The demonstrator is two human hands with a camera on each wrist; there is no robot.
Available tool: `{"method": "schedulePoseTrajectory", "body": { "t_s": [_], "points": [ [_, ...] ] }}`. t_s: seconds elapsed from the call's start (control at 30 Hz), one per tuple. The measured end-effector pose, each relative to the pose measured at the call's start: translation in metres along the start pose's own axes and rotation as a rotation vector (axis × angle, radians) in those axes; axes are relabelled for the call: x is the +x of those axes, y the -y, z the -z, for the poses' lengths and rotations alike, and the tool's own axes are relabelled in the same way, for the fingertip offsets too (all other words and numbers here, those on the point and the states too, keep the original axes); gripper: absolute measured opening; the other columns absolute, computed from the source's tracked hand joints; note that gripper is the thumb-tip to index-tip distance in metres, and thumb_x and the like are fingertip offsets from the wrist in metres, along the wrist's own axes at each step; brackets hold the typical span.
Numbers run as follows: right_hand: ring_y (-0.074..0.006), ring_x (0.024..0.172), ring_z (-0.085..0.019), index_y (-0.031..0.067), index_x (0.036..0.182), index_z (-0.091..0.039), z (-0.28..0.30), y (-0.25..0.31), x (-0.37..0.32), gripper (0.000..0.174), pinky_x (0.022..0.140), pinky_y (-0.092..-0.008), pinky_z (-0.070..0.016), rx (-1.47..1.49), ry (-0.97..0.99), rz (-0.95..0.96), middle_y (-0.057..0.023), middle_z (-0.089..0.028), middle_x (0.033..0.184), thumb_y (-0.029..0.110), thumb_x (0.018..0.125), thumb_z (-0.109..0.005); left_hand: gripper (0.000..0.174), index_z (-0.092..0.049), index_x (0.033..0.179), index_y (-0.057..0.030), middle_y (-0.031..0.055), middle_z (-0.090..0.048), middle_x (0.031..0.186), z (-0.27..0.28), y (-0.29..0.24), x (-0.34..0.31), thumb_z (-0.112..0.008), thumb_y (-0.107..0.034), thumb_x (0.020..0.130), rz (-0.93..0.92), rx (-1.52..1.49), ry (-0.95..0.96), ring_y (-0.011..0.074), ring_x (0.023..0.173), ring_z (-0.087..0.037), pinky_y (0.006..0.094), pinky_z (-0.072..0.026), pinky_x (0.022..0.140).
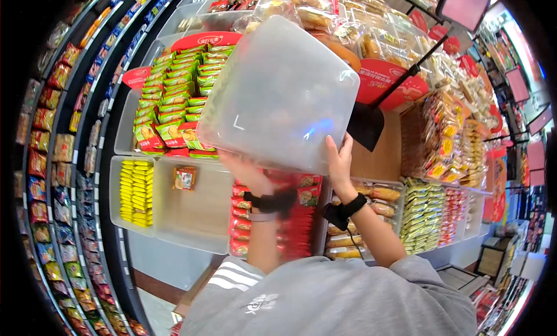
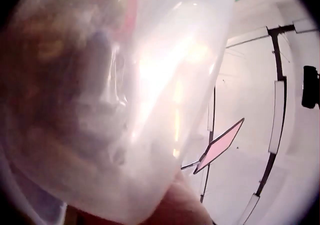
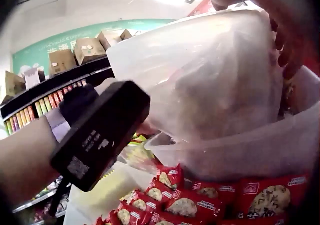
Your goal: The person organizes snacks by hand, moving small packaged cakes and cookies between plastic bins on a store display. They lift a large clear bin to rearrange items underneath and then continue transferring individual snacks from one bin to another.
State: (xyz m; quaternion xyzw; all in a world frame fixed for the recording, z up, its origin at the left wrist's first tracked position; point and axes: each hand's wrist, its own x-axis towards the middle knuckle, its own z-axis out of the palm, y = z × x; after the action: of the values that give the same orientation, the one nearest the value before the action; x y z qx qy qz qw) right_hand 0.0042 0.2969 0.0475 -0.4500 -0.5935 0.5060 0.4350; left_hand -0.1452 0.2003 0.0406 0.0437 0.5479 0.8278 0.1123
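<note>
A translucent plastic bin [image 1: 281,98] is held tilted above the display, its flat base facing the head camera. My left hand [image 1: 246,172], slightly blurred, holds its lower left edge, with most of the fingers hidden. At the lower right corner my right hand [image 1: 340,162] grips the edge. The left wrist view shows the bin's wall [image 2: 165,84] close up, with part of the left hand [image 2: 182,202] beneath. In the right wrist view the right hand's fingers curl over the rim of the bin [image 3: 200,69]; the contents cannot be made out.
Red cookie packets [image 1: 241,217] lie below the bin. Green snack packs [image 1: 174,98] fill a tray at left, above yellow packs [image 1: 137,191] and a compartment with one small packet [image 1: 184,178]. A black scoop-like piece [image 1: 365,127] stands right of the bin. Shelves [image 1: 81,133] run along the left.
</note>
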Motion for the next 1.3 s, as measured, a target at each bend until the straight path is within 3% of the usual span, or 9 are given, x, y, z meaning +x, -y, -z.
{"method": "schedulePoseTrajectory", "body": {
  "t_s": [0.07, 0.17, 0.27, 0.7, 0.8, 0.87, 1.0, 1.17, 1.3],
  "points": [
    [-0.0228, 0.112, -0.048, -0.0068, 0.127, -0.035, -0.002, 0.003, 0.0, 0.062, 0.097, -0.0341, -0.0377, 0.087, -0.018, -0.027, -0.0173, -0.049, 0.121, 0.032, 0.087, -0.063, 0.071, -0.01, 0.148, -0.0178, 0.0148, -0.017, 0.151, 0.001, -0.027, 0.011, -0.039, -0.054, 0.094, 0.117, -0.178, -0.074, 0.0352, 0.138, -0.02, 0.0547, -0.0212, 0.109],
    [-0.0199, 0.109, -0.049, -0.005, 0.122, -0.038, -0.004, 0.011, 0.0, 0.058, 0.093, -0.0331, -0.0405, 0.109, -0.027, -0.022, -0.0152, -0.048, 0.119, 0.026, 0.084, -0.068, 0.085, -0.002, 0.148, -0.0211, 0.0156, -0.01, 0.152, 0.019, -0.019, 0.023, -0.037, -0.068, 0.087, 0.151, -0.124, 0.112, 0.0402, 0.139, -0.014, 0.0613, -0.0179, 0.107],
    [-0.0199, 0.108, -0.05, -0.004, 0.122, -0.038, -0.006, 0.02, 0.005, 0.057, 0.093, -0.0336, -0.041, 0.16, 0.004, 0.05, -0.0139, -0.046, 0.119, 0.025, 0.083, -0.068, 0.088, -0.003, 0.148, -0.0204, 0.0151, -0.011, 0.152, 0.005, -0.041, 0.013, -0.033, -0.073, 0.085, 0.197, -0.047, 0.074, 0.0391, 0.139, -0.014, 0.0622, -0.018, 0.107],
    [-0.0253, 0.105, -0.048, -0.0032, 0.121, -0.04, 0.003, 0.084, -0.008, 0.061, 0.09, -0.0369, -0.0408, 0.024, 0.025, 0.161, -0.0138, -0.043, 0.114, 0.027, 0.078, -0.072, 0.085, -0.012, 0.149, -0.0207, 0.0079, -0.018, 0.153, 0.005, -0.045, 0.008, -0.025, -0.075, 0.085, 0.101, -0.021, 0.321, 0.0297, 0.14, -0.019, 0.0536, -0.0215, 0.11],
    [-0.0251, 0.106, -0.048, -0.0024, 0.122, -0.04, 0.003, 0.078, -0.003, 0.061, 0.091, -0.0375, -0.0416, 0.043, 0.057, 0.139, -0.0132, -0.042, 0.115, 0.025, 0.078, -0.072, 0.081, -0.007, 0.149, -0.0227, 0.0082, -0.011, 0.154, 0.016, -0.035, 0.01, -0.023, -0.073, 0.087, 0.155, -0.217, 0.368, 0.03, 0.141, -0.015, 0.0501, -0.0163, 0.113],
    [-0.0248, 0.107, -0.048, -0.002, 0.122, -0.04, 0.006, 0.078, 0.001, 0.06, 0.09, -0.0376, -0.0426, 0.08, 0.069, 0.117, -0.013, -0.042, 0.115, 0.024, 0.078, -0.072, 0.08, -0.01, 0.149, -0.028, 0.0076, -0.018, 0.153, 0.008, -0.048, -0.004, -0.024, -0.075, 0.085, 0.312, -0.242, 0.093, 0.0315, 0.139, -0.019, 0.0568, -0.0209, 0.109],
    [-0.0238, 0.109, -0.049, -0.001, 0.122, -0.041, 0.013, 0.084, -0.001, 0.059, 0.089, -0.0378, -0.0452, 0.083, 0.097, 0.054, -0.0122, -0.043, 0.116, 0.022, 0.078, -0.072, 0.076, -0.009, 0.148, -0.0314, 0.0071, -0.017, 0.153, 0.009, -0.05, -0.012, -0.022, -0.074, 0.086, 0.301, -0.216, 0.02, 0.033, 0.14, -0.017, 0.0594, -0.0213, 0.108],
    [-0.0226, 0.109, -0.049, 0.0003, 0.123, -0.042, 0.026, 0.113, -0.008, 0.06, 0.088, -0.0381, -0.0456, 0.073, 0.076, 0.09, -0.0109, -0.044, 0.115, 0.02, 0.076, -0.074, 0.073, -0.013, 0.149, -0.0221, 0.0062, -0.019, 0.153, 0.012, -0.043, -0.014, -0.025, -0.066, 0.091, 0.089, -0.373, 0.36, 0.0298, 0.139, -0.021, 0.0508, -0.0192, 0.112],
    [-0.0215, 0.109, -0.05, 0.0006, 0.123, -0.042, 0.037, 0.132, -0.01, 0.059, 0.088, -0.0371, -0.0457, -0.046, 0.061, 0.181, -0.0105, -0.045, 0.117, 0.019, 0.077, -0.073, 0.07, -0.023, 0.146, -0.0143, 0.0058, -0.027, 0.149, -0.006, -0.059, -0.025, -0.027, -0.061, 0.094, 0.142, -0.528, 0.328, 0.027, 0.136, -0.027, 0.046, -0.0185, 0.112]
  ]
}}
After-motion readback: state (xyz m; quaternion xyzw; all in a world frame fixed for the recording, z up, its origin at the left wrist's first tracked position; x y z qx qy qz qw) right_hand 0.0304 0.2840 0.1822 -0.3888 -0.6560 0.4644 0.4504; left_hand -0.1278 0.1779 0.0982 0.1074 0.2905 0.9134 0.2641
